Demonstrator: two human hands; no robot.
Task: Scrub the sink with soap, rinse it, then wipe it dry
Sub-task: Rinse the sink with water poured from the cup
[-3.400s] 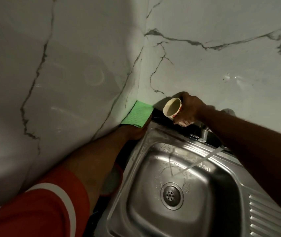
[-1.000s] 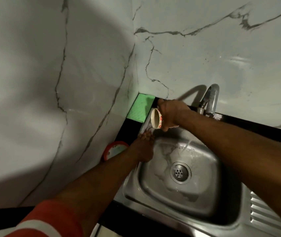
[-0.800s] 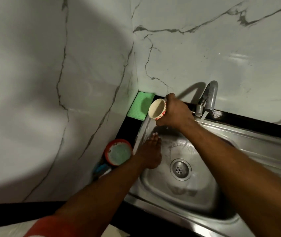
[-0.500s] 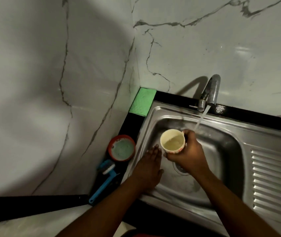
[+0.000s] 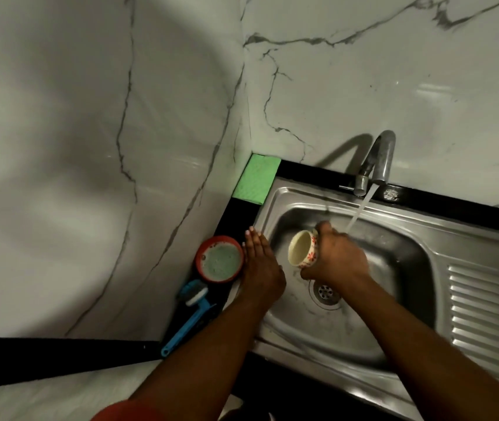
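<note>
Forearms enter from the bottom edge, and I read this as the rinse stage. At centre frame the left hand [image 5: 262, 268] lies flat, fingers straight, along the left rim of the sink [image 5: 300, 197], fingertips toward the top of the frame. I judge it is placed there to rub the wet steel as water passes over it.

Just right of it the right hand [image 5: 338, 262] is wrapped round a patterned cup [image 5: 302, 249]. The cup is tipped on its side, its mouth facing frame-left at the flat hand and its axis running roughly left to right. That looks like a pouring attitude, aimed at the wall the tap cannot reach. I cannot tell if water remains inside. The drain [image 5: 325, 292] sits just below the cup.

The sink fills centre to lower right. Its long axis slopes down toward the right edge, with the basin at the left end and the ribbed drainboard [image 5: 491, 314] at the right.

Left of the basin, a blue brush [image 5: 190, 314] and a red tub [image 5: 219, 259] are parked on the black counter. Farther back, the water stream [image 5: 360, 209] falls from the tap [image 5: 379, 159]. A green cloth [image 5: 257, 179] waits in the corner, presumably for drying.
</note>
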